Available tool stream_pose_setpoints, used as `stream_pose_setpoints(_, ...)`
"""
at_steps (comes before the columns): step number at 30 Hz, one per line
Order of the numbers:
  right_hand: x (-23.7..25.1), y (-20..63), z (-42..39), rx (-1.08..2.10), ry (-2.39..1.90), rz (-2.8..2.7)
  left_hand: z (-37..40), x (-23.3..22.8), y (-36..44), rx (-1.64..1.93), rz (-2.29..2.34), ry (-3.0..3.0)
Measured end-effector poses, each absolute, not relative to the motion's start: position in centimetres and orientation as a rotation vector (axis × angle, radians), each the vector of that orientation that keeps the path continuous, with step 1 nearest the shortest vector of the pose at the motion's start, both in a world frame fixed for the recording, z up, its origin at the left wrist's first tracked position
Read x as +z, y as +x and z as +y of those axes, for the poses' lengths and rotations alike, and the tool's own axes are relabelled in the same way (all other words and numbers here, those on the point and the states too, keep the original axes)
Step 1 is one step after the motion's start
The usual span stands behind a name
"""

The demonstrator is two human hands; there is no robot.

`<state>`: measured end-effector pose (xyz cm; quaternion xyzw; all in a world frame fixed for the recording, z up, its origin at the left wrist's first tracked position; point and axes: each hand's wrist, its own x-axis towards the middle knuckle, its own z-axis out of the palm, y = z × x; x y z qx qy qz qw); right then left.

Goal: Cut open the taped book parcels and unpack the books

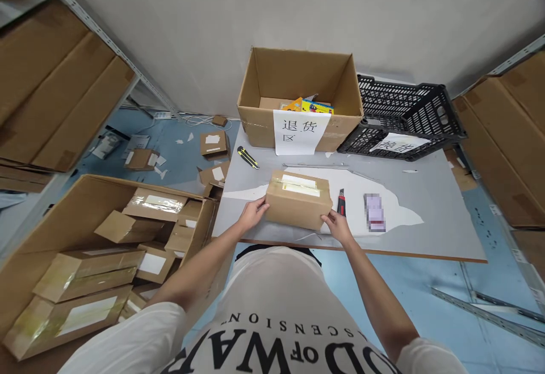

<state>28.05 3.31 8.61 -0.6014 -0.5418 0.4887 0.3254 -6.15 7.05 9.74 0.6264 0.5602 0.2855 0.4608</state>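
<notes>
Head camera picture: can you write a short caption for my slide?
Both hands, left and right, hold a taped cardboard parcel on a grey table, a red cutter beside it.

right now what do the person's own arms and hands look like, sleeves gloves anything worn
Both hands are bare: no gloves, rings or watch show on the left hand or the right hand. The forearms are uncovered too, with no wristbands. Short white sleeves cover only the upper arms, part of a white T-shirt with large black capital lettering across the chest.
</notes>
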Motion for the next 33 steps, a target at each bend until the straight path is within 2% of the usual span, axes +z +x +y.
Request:
stream_pose_setpoints(6,10.9,28.9,5.9,1.106,-1.8,-1.591,8.8,10.2,-5.3,0.811,1.397,1.341)
stream_pose_setpoints(12,11.0,29.0,7.4,1.008,-1.95,-1.699,9.6,8.8,-5.0,0.787,1.362,1.206)
stream_pose_setpoints(22,8.0,29.1,8.1,1.13,-1.963,-1.458,9.5,7.3,-4.5,0.805,1.225,1.035)
stream_pose_setpoints(33,6.5,28.8,6.8,1.134,-1.939,-1.268,8.9,6.4,-4.7,0.89,1.299,0.912)
